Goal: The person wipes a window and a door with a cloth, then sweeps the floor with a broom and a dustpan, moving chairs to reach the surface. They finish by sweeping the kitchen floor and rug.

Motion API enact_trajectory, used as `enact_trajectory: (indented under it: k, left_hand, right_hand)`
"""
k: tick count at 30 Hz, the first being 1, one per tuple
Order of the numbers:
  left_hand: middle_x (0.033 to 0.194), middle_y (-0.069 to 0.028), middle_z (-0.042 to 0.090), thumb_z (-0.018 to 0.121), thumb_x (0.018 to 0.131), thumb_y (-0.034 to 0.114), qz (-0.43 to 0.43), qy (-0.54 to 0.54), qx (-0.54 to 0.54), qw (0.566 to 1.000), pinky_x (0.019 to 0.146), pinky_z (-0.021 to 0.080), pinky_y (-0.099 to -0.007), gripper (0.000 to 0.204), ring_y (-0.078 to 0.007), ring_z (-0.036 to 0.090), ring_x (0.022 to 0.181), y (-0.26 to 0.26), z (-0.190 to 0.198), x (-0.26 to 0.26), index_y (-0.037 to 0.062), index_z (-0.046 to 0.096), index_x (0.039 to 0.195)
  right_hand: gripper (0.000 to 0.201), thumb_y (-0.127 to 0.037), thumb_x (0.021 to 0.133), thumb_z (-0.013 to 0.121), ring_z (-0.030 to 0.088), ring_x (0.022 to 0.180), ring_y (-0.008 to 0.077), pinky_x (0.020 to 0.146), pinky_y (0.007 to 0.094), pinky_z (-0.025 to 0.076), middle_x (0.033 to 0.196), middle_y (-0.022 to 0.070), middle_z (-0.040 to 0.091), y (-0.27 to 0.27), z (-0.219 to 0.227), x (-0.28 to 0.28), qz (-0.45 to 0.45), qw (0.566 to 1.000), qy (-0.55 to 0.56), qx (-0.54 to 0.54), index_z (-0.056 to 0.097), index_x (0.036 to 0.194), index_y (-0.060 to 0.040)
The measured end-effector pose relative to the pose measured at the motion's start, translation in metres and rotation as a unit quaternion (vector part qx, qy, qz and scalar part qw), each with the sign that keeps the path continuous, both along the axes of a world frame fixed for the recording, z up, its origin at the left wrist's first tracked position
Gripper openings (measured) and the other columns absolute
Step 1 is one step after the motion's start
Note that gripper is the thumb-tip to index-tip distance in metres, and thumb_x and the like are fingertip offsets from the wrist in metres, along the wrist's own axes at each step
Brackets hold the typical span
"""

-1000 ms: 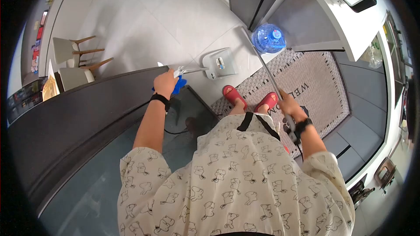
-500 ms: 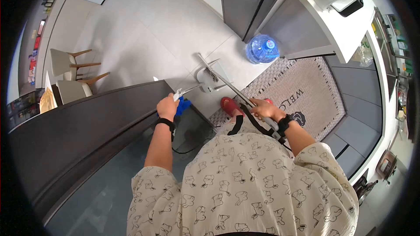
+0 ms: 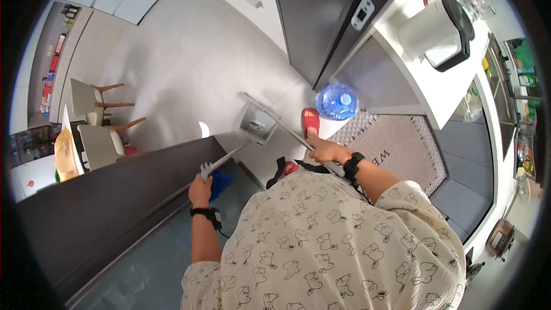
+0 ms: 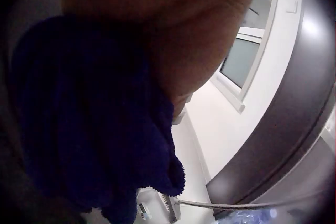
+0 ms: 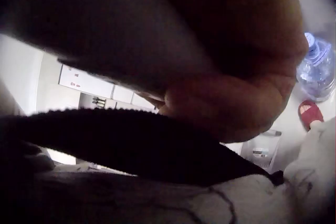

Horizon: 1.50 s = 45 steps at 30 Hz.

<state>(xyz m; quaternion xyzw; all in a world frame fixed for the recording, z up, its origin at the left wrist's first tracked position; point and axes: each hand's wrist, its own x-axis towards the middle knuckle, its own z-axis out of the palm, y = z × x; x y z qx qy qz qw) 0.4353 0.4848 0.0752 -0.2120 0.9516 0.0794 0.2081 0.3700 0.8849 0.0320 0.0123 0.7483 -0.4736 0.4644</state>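
Observation:
In the head view the left hand grips the light grey handle of a dustpan, and a blue cloth hangs beside that hand. The same cloth fills much of the left wrist view. A small item lies in the pan. The right hand holds a long grey pole, fingers curled round it. The pole's far end reaches over the dustpan's upper edge; whether they touch, I cannot tell.
A blue water bottle stands by the dark door frame, near a red slipper. The doormat lies at right. Along the left runs a dark panel, with chairs beyond. A white jug stands on the counter.
The dustpan has shifted left and down in the head view, the left hand lower with it. The right hand and pole have moved left. One slippered foot has stepped forward beside the bottle.

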Motion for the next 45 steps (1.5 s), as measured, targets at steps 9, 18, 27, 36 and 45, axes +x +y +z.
enact_trajectory:
  k: [9, 18, 27, 36, 45]
  left_hand:
    - [0.087, -0.0168, 0.060, 0.053, 0.078, 0.039, 0.063, 0.007, -0.012, 0.998, 0.070, 0.043, -0.0441, 0.037, -0.0362, 0.056, 0.083, 0.018, 0.010, -0.006, 0.0049, 0.054, 0.092]
    - [0.090, -0.0171, 0.060, 0.052, 0.077, 0.043, 0.164, -0.008, -0.045, 0.985, 0.072, 0.043, -0.0443, 0.040, -0.0362, 0.055, 0.087, -0.098, 0.008, 0.046, 0.0055, 0.056, 0.090]
    - [0.088, -0.0153, 0.060, 0.052, 0.078, 0.045, 0.192, -0.007, -0.046, 0.980, 0.072, 0.043, -0.0433, 0.040, -0.0353, 0.055, 0.087, -0.139, 0.033, 0.048, 0.0061, 0.055, 0.086]
    - [0.089, -0.0173, 0.060, 0.052, 0.079, 0.041, 0.134, -0.002, -0.036, 0.990, 0.070, 0.043, -0.0434, 0.038, -0.0357, 0.056, 0.085, -0.107, 0.031, 0.042, 0.0051, 0.055, 0.091]
    - [0.081, -0.0172, 0.060, 0.052, 0.078, 0.040, 0.061, -0.016, -0.045, 0.997, 0.068, 0.043, -0.0447, 0.035, -0.0373, 0.056, 0.080, 0.003, 0.052, -0.044, 0.0059, 0.052, 0.083]
  right_hand:
    - [0.035, -0.010, 0.072, 0.047, 0.056, 0.056, 0.0235, 0.053, 0.0349, 0.045, 0.081, 0.0193, 0.052, 0.003, 0.016, -0.013, 0.111, 0.993, 0.011, 0.036, 0.042, 0.104, 0.0033]
    - [0.031, -0.012, 0.069, 0.048, 0.058, 0.079, 0.0309, 0.070, 0.0379, 0.043, 0.083, 0.0207, 0.058, -0.094, 0.006, 0.026, 0.168, 0.982, 0.080, -0.015, 0.050, 0.098, -0.0004]
    - [0.038, -0.016, 0.066, 0.053, 0.048, 0.094, 0.0382, 0.080, 0.0376, 0.040, 0.099, 0.0246, 0.048, -0.128, -0.020, 0.046, 0.171, 0.976, 0.131, 0.014, 0.049, 0.098, 0.0037]
    - [0.051, -0.014, 0.070, 0.049, 0.056, 0.078, 0.0374, 0.069, 0.0377, 0.045, 0.091, 0.0251, 0.055, -0.115, 0.031, 0.023, 0.042, 0.998, 0.011, 0.047, 0.041, 0.120, -0.0060]
    - [0.058, -0.010, 0.074, 0.043, 0.052, 0.096, 0.0393, 0.083, 0.0421, 0.042, 0.102, 0.0286, 0.052, 0.025, -0.039, -0.115, -0.009, 0.959, 0.178, 0.221, 0.028, 0.130, -0.0058]
